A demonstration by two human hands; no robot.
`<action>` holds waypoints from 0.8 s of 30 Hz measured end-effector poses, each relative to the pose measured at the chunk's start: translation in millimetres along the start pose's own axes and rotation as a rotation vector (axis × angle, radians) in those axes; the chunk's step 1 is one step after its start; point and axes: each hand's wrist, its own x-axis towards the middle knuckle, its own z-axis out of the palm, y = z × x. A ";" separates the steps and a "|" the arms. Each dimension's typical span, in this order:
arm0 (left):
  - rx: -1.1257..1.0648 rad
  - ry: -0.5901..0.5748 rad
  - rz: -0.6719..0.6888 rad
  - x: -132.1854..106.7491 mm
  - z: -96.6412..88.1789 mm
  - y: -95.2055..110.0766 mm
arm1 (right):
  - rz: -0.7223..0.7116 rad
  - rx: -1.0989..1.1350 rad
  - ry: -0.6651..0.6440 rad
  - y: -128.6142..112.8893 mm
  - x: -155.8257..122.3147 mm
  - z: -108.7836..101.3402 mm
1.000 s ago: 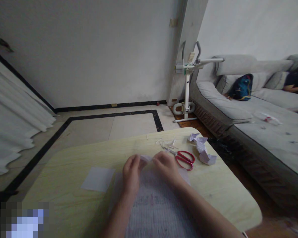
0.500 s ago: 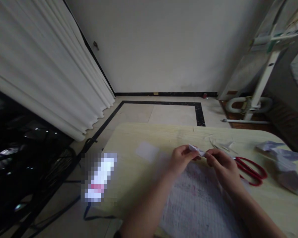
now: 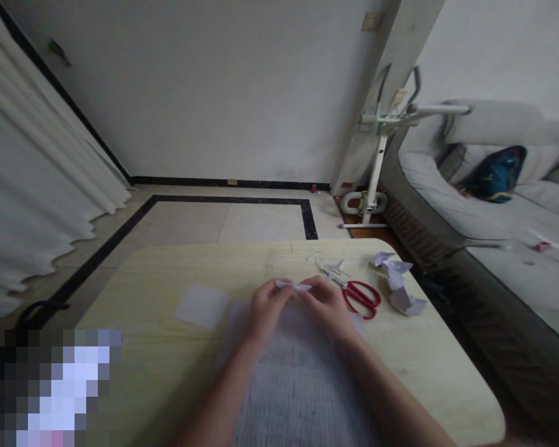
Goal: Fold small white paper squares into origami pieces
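Evidently, folded paper (image 3: pixel 302 287): small and white, just left of the red-handled scissors (image 3: pixel 361 297), held between both hands; number of layers impossible to tell.
Paper's feel: probably near weightless, springy along the creases, dry rather than slippery, easy to crumple or tear under a hard pull.
Paper's ends: best places to pinch, lightly, with thumb and forefinger close to the folds.
Left hand (image 3: pixel 266 308): narrowed to a pinch on the left end, farther from the scissors.
Right hand (image 3: pixel 327 305): likewise pinching, on the right end, just beside the scissors.
Lined sheet (image 3: pixel 289 388): spread flat below the hands, nearer the body than the scissors; writing too blurred to read.
Square sheet (image 3: pixel 202 307): well left of the scissors.
Folded pieces (image 3: pixel 397 273): clustered near the scissors, to the right.
Paper scraps (image 3: pixel 338 267): just beyond the scissors' blades.
Tabletop (image 3: pixel 153 372): pale, wood-grained, round-cornered, under the scissors.
Room: tiled floor (image 3: pixel 190 223) and pale wall (image 3: pixel 214 93) beyond the scissors; white curtain (image 3: pixel 41 186) far left of them, grey sofa (image 3: pixel 475 223) well right.
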 end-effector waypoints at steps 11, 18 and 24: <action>0.138 -0.081 0.040 -2.0 -3.4 3.6 | 0.054 0.060 -0.024 -4.4 0.9 -0.8; 0.259 -0.090 0.100 -2.9 -4.2 2.1 | 0.080 0.107 -0.027 -5.0 2.2 -0.5; 0.329 -0.085 0.140 -2.6 -5.1 -2.8 | 0.118 0.067 -0.059 -7.2 1.3 -0.3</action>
